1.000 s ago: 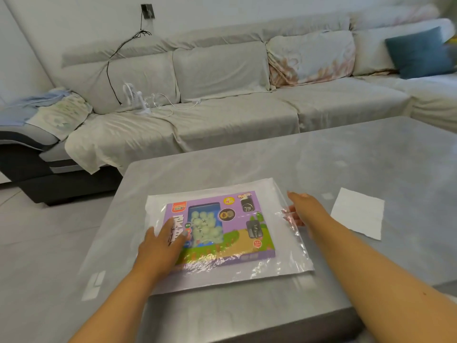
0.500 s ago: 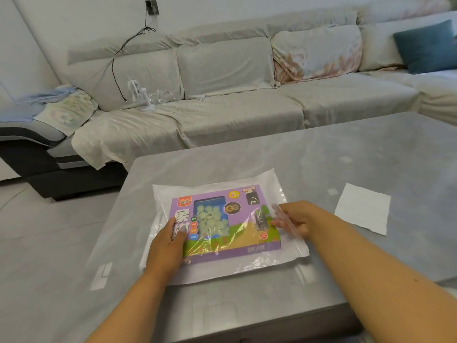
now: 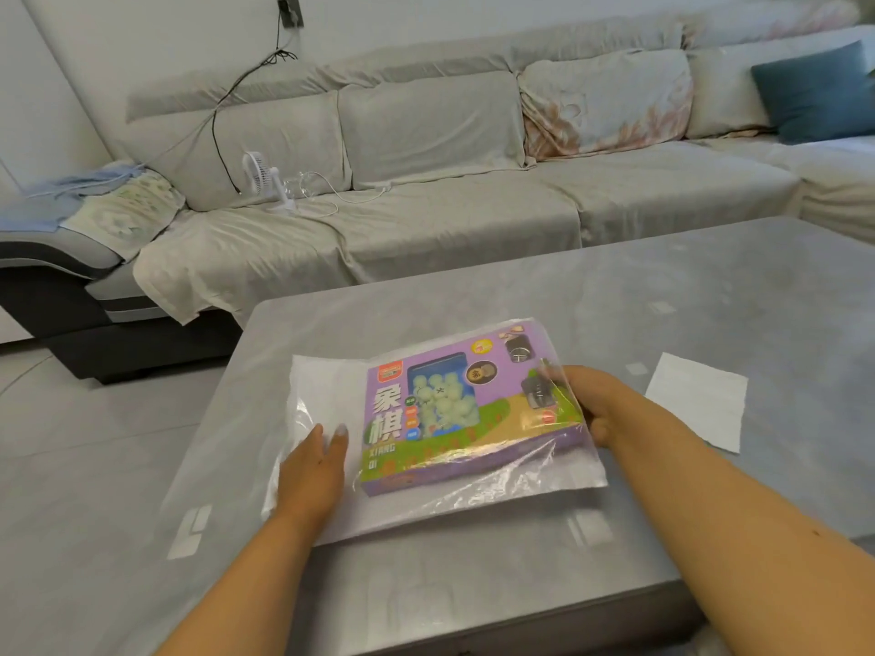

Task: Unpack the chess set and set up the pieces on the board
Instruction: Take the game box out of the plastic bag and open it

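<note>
While your left hand (image 3: 310, 471) lies flat with its fingers straight on the clear plastic bag (image 3: 326, 395), your right hand (image 3: 597, 404) has its fingers curled around the right end of the purple chess box (image 3: 466, 414). That hand holds the box through the plastic, and the right end of the box is tipped up a little. Your left fingers press the loose, empty part of the bag down, just beside the left end of the box.

You can see the box inside the bag, near the front edge of the grey tabletop (image 3: 615, 300), closer to the left side. Pale green round pieces show through a window in the lid.

A white sheet of paper (image 3: 696, 400) lies flat on the tabletop, to the right of your right hand and apart from the bag.

Behind the table stands a long light sofa (image 3: 426, 196). A small white fan (image 3: 260, 179) sits on it, and a blue cushion (image 3: 814, 90) leans at its far right.
</note>
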### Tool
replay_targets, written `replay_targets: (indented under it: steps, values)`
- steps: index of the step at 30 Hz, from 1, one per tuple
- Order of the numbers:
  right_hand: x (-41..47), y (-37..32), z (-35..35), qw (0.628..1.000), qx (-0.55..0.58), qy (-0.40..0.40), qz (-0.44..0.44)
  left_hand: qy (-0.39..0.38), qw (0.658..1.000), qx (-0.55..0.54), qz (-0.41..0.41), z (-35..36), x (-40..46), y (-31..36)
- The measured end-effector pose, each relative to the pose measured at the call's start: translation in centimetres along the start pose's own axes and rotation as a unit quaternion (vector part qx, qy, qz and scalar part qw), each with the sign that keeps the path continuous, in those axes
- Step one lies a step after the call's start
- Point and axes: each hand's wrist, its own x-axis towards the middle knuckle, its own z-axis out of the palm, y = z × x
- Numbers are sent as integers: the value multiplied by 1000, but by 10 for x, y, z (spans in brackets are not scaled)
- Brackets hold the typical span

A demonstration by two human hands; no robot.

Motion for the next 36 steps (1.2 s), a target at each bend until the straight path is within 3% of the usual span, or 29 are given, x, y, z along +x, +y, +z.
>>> replay_targets:
  steps: [6, 13, 17, 20, 23, 26, 31, 33, 36]
  values:
    - [1, 1, -36, 997, 4, 73, -16, -10, 991, 131, 20, 2, 14, -12]
    - [-16, 3, -70, 992, 35, 123, -12, 22, 981, 191, 9, 6, 32, -26]
    - [-22, -5, -99, 977, 111, 178, -46, 24, 982, 185, 14, 8, 32, -25]
    - [-20, -10, -107, 962, 145, 221, -68, 102, 981, 160, 25, -4, 30, -21]
    - [-12, -8, -101, 960, 155, 220, -76, 189, 954, 226, -64, -24, 29, -15]
    - [-6, -2, -83, 967, 144, 197, -70, 137, 949, 223, -175, -34, 37, -20]
    - [-1, 13, -49, 975, 152, 157, -37, 67, 947, 248, -192, -34, 46, -27]
    - [3, 19, -39, 975, 162, 147, -32, 60, 949, 263, -164, -27, 42, -16]
    - [9, 25, -26, 975, 169, 144, -26, -16, 991, 112, -71, -5, 26, 8]
